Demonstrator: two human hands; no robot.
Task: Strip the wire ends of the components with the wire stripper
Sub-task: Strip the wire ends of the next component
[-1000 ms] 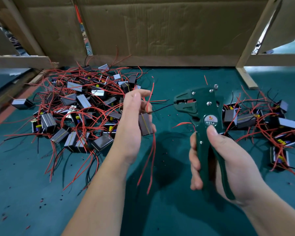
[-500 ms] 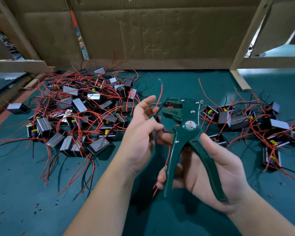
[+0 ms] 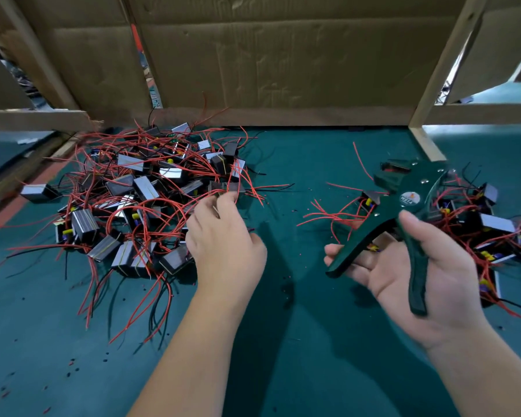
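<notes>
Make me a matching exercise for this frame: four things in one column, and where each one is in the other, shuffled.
1. stripper
2. left hand
3. cardboard
4. lone component

A. upright behind the table
B. far left, apart from the left pile
C. in the right hand
D. among the left pile's wires

Pairs: 1-C, 2-D, 3-A, 4-B
</notes>
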